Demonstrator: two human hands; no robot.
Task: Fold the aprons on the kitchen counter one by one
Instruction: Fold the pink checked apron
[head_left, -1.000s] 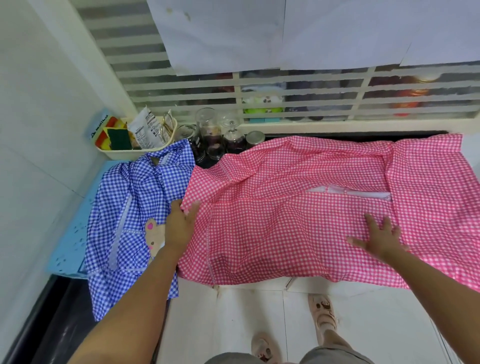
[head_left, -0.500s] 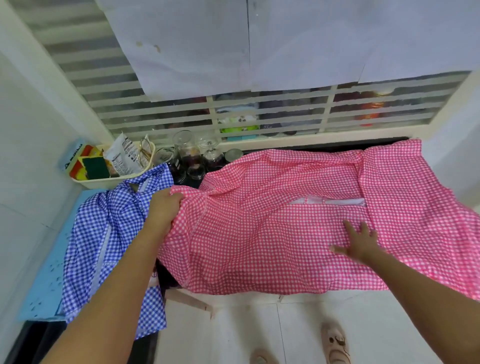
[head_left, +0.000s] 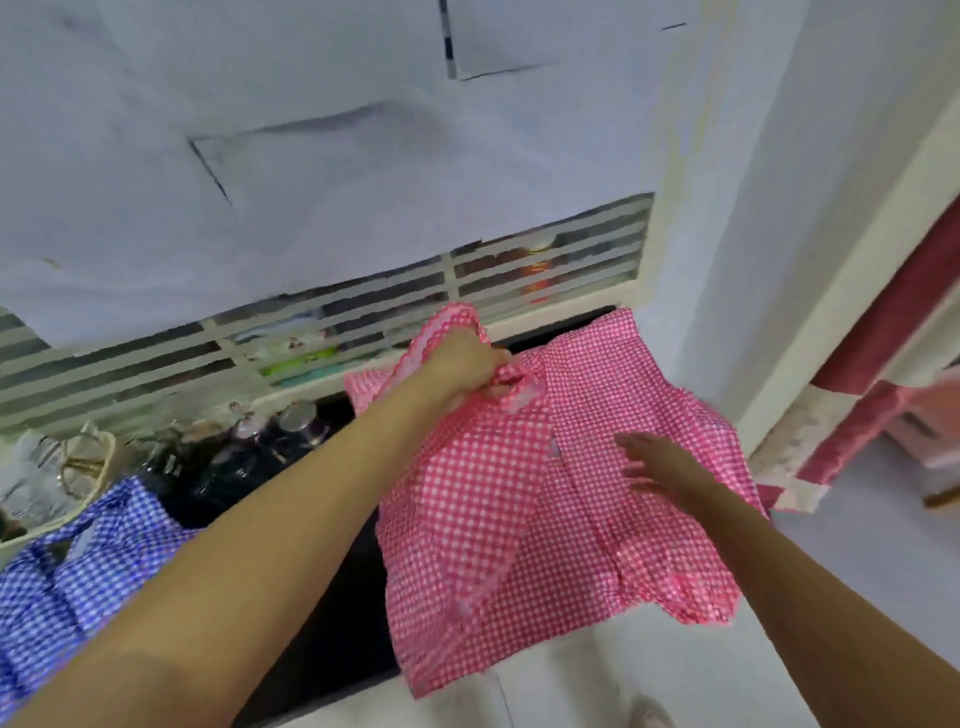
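Her left hand (head_left: 467, 366) grips a bunched edge of the pink apron (head_left: 545, 519), lifted over toward the right side. Her right hand (head_left: 660, 465) lies flat and open-fingered on the cloth just below, nearer the fold line.

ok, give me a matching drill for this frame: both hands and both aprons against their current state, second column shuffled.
1. left hand
2. right hand
3. pink apron
4. blue apron

A. lies at the far left, no hand on it
B. open, fingers spread, over the pink cloth
C. grips a bunch of pink cloth
D. one edge lifted, lower part hanging down

Pairs: 1-C, 2-B, 3-D, 4-A
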